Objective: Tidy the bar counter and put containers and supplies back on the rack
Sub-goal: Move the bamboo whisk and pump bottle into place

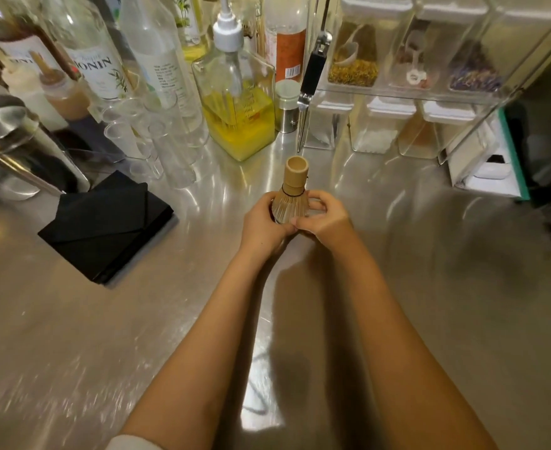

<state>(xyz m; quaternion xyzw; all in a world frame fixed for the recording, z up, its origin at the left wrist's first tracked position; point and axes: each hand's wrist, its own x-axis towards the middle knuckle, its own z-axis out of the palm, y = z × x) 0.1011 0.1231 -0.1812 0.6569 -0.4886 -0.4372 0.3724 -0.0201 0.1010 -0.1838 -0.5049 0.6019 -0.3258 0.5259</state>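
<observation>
Bamboo whisk (292, 193) is held upright over the steel counter (397, 254), hollow handle up, tines down. It is clasped at the flared tine end by both hands: left hand (262, 224) wrapped around the left side, right hand (321, 220) cupped around the right, fingertips (295, 226) of the two meeting in front of the tines. Whether the tines touch the counter cannot be told; the lower end is hidden by the fingers.

Beyond the grip, just past the handle, a square pump bottle (238, 102) of yellow liquid is seen, with a small steel shaker (286, 107) beside it. To the far right of the grip, a clear rack (430, 89) is stacked with lidded containers (353, 56) of dried goods; a black-handled tool (311, 79) is leaned against its left edge. To the left of the grip, black folded napkins (105, 227) are laid flat. Syrup bottles (95, 50) and clear plastic cups (157, 138) are crowded farther back on the left.
</observation>
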